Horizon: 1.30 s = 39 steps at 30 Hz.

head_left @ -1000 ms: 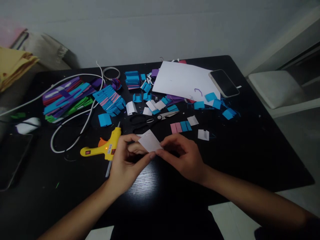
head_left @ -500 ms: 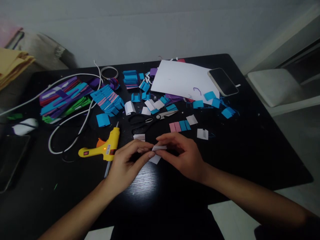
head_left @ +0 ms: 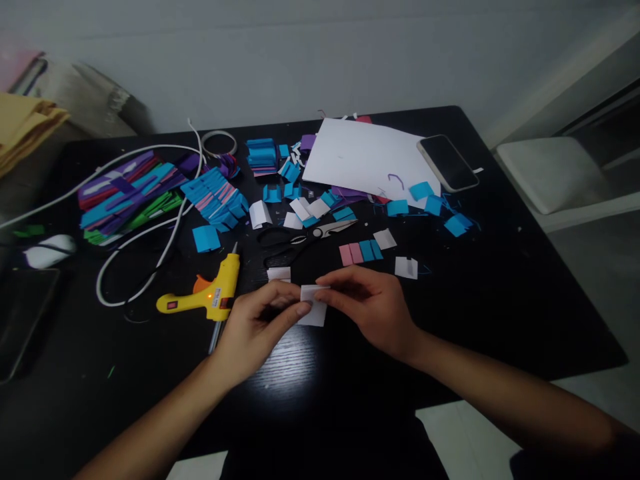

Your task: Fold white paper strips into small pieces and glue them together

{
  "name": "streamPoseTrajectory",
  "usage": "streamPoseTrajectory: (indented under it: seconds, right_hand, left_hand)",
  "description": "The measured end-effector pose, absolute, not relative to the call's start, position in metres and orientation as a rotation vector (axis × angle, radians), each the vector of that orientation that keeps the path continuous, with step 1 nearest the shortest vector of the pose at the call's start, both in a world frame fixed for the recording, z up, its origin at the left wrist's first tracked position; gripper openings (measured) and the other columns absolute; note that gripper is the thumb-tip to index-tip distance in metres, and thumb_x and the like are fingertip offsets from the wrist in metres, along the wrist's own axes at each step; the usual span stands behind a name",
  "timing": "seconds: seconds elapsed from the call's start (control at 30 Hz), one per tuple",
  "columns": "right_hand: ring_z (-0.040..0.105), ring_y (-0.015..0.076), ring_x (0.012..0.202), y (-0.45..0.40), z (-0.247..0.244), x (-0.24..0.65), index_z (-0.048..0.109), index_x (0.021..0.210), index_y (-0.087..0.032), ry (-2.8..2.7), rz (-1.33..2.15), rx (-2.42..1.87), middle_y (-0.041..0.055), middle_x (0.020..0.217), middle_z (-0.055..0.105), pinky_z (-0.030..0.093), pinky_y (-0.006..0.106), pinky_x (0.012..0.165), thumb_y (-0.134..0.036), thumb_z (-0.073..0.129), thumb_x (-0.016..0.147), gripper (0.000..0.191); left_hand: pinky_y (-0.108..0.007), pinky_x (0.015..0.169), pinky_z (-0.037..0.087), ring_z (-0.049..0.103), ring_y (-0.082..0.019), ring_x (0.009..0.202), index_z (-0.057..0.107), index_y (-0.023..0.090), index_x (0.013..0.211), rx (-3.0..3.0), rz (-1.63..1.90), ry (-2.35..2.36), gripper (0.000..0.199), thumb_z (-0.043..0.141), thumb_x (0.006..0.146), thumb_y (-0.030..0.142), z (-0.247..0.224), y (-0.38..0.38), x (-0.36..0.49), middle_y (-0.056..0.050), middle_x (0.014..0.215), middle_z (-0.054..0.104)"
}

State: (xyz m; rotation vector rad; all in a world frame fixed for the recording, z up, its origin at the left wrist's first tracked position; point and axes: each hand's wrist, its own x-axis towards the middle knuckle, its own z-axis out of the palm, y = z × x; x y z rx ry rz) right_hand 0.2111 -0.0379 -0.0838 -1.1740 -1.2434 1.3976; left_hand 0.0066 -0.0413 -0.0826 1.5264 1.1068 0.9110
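Note:
A small piece of white paper [head_left: 314, 315] is pinched between my two hands, close to the near middle of the black table. My left hand [head_left: 257, 323] grips its left side between thumb and fingers. On the right edge, the thumb and fingertips of my right hand [head_left: 373, 303] close on it near the top. A yellow glue gun [head_left: 223, 287] with a lit orange light lies just left of my left hand. Beyond my hands rest black-handled scissors [head_left: 317, 233], and a pink and blue folded paper strip [head_left: 360, 252] lies near my right fingers.
Blue and pink folded paper pieces [head_left: 215, 200] lie at the left, beside bundled coloured strips [head_left: 130, 190] and a looping white cable [head_left: 103, 280]. Farther back are a large white sheet [head_left: 360, 153] and a phone [head_left: 449, 163]. A white mouse [head_left: 50, 252] sits at far left.
The white paper between my fingers has turned from nearly edge-on to show its flat face. My right hand has shifted slightly to the right; my left hand stays in about the same place.

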Motion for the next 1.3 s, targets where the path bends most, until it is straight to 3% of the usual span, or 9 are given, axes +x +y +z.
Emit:
streamPoseTrajectory:
  seconds: [0.3, 0.5, 0.8, 1.3]
  right_hand:
    - [0.079, 0.0190, 0.080, -0.039, -0.082, 0.211, 0.083, 0.091, -0.027, -1.283, 1.356, -1.207, 0.0003, 0.088, 0.083, 0.066, 0.030, 0.073, -0.032, 0.088, 0.080, 0.013]
    - [0.079, 0.0185, 0.078, -0.041, -0.080, 0.212, 0.083, 0.092, -0.029, -1.415, 1.274, -1.185, -0.0007, 0.087, 0.082, 0.067, 0.032, 0.076, -0.027, 0.084, 0.084, 0.008]
    - [0.079, 0.0181, 0.080, -0.042, -0.085, 0.212, 0.082, 0.101, -0.028, -1.360, 1.370, -1.165, -0.0006, 0.089, 0.083, 0.067, 0.031, 0.077, -0.030, 0.086, 0.083, 0.018]
    - [0.071, 0.0115, 0.072, -0.041, -0.079, 0.210, 0.080, 0.089, -0.022, -1.474, 1.342, -1.145, -0.0016, 0.081, 0.078, 0.055, 0.020, 0.065, -0.023, 0.079, 0.088, 0.002]
  left_hand:
    - [-0.018, 0.059, 0.057, 0.072, -0.012, 0.062, 0.073, 0.018, 0.089, 1.615, 0.940, 1.153, 0.001, 0.074, 0.090, 0.019, -0.083, -0.045, 0.008, 0.001, 0.071, 0.075]
    - [-0.019, 0.070, 0.060, 0.074, -0.012, 0.074, 0.073, 0.019, 0.108, 1.761, 1.033, 1.184, 0.019, 0.075, 0.089, 0.017, -0.083, -0.047, 0.005, -0.001, 0.086, 0.078]
    - [-0.018, 0.068, 0.058, 0.073, -0.010, 0.073, 0.075, 0.019, 0.098, 1.856, 1.045, 1.213, 0.009, 0.073, 0.092, 0.013, -0.084, -0.049, 0.004, 0.000, 0.087, 0.079]
    - [-0.017, 0.069, 0.057, 0.071, -0.009, 0.074, 0.074, 0.018, 0.095, 1.858, 1.055, 1.198, 0.008, 0.072, 0.092, 0.010, -0.084, -0.051, 0.006, 0.001, 0.084, 0.076]
